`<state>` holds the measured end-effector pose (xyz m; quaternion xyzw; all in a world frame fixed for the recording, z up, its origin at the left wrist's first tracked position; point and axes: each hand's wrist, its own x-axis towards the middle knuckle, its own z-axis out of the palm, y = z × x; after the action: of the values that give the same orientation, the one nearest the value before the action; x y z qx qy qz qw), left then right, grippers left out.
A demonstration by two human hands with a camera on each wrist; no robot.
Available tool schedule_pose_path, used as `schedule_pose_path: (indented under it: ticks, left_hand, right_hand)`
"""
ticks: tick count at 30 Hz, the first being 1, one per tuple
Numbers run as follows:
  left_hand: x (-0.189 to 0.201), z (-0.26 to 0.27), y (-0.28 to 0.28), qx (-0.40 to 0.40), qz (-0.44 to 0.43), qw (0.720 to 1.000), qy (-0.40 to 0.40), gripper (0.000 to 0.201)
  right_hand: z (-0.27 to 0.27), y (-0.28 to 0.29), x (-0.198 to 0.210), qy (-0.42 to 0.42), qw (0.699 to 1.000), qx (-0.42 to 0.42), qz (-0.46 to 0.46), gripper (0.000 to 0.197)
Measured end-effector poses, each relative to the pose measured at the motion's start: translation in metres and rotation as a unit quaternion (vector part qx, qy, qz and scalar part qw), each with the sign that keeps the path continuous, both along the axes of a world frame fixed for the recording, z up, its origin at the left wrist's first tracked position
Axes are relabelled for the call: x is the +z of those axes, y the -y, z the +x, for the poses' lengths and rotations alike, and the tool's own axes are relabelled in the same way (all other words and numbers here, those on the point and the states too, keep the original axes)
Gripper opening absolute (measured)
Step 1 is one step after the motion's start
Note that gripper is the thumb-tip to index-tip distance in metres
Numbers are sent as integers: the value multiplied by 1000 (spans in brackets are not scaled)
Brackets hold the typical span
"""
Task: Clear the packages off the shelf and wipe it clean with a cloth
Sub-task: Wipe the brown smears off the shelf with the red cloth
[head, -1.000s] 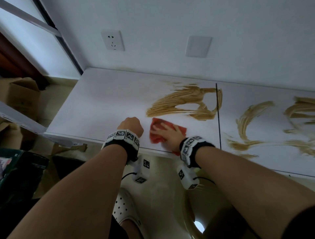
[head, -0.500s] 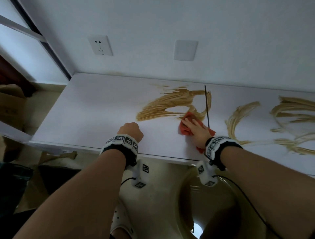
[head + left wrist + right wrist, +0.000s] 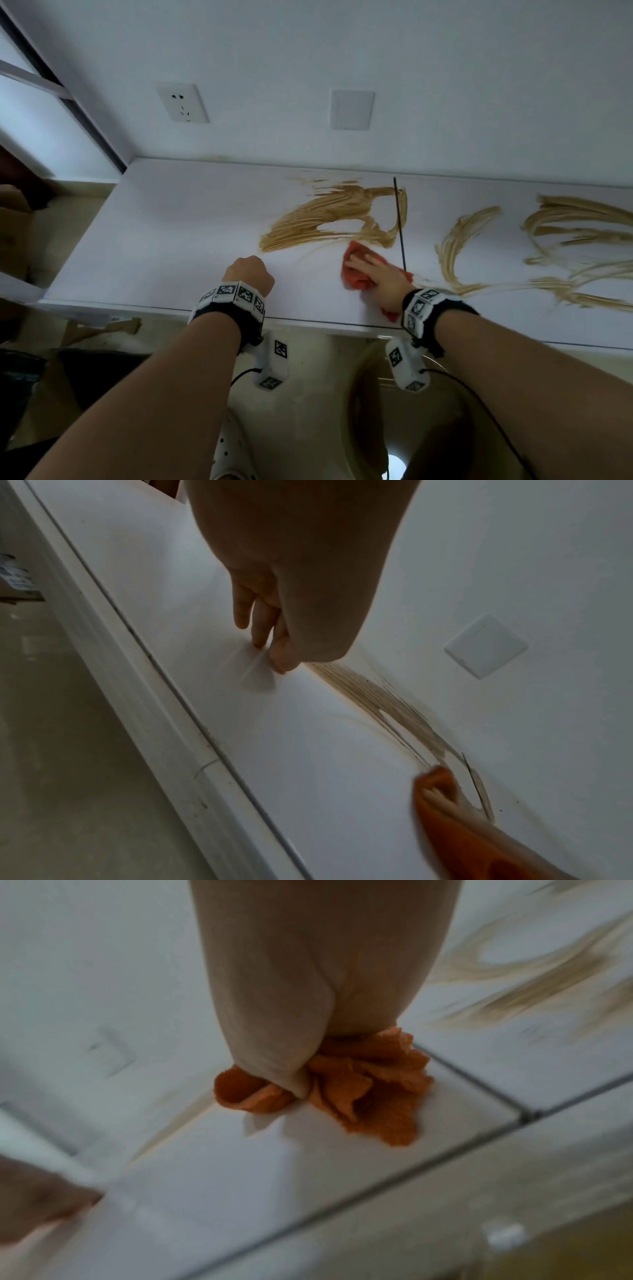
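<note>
The white shelf (image 3: pixel 164 240) bears brown smears (image 3: pixel 318 219) left of a dark seam (image 3: pixel 399 222), and more smears (image 3: pixel 568 222) to the right of it. No packages are in view. My right hand (image 3: pixel 375 272) presses an orange cloth (image 3: pixel 352 279) flat on the shelf just left of the seam, below the smear. Straight fingers lie over the cloth (image 3: pixel 428 813); its folds bunch under my palm (image 3: pixel 369 1091). My left hand (image 3: pixel 248 274) is a fist holding nothing. Its curled fingers (image 3: pixel 263 639) rest on bare shelf near the front edge.
A wall socket (image 3: pixel 182 102) and a blank plate (image 3: pixel 351 109) sit on the wall behind the shelf. Cardboard boxes (image 3: pixel 13 219) stand on the floor at left. A beige round object (image 3: pixel 411 428) and my white shoe (image 3: pixel 229 452) are below the shelf's front edge.
My right hand swept the cloth from the front edge rightward to the seam, up against the smear, then slightly back. My left fist stayed in place.
</note>
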<state>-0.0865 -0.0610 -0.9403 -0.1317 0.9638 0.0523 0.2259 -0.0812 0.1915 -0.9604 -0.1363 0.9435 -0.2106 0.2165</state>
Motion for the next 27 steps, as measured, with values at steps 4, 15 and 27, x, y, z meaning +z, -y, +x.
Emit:
schedule_pose_path:
  ticks: [4, 15, 27]
  left_hand:
    - [1, -1, -4, 17, 26, 1000, -6, 27]
    - [-1, -3, -4, -1, 22, 1000, -3, 25]
    - [-13, -4, 15, -70, -15, 997, 36, 31]
  right_hand:
    - [-25, -18, 0, 40, 994, -89, 48, 66]
    - [1, 81, 13, 68, 989, 129, 21, 54]
    - [-8, 36, 24, 56, 987, 135, 70, 65]
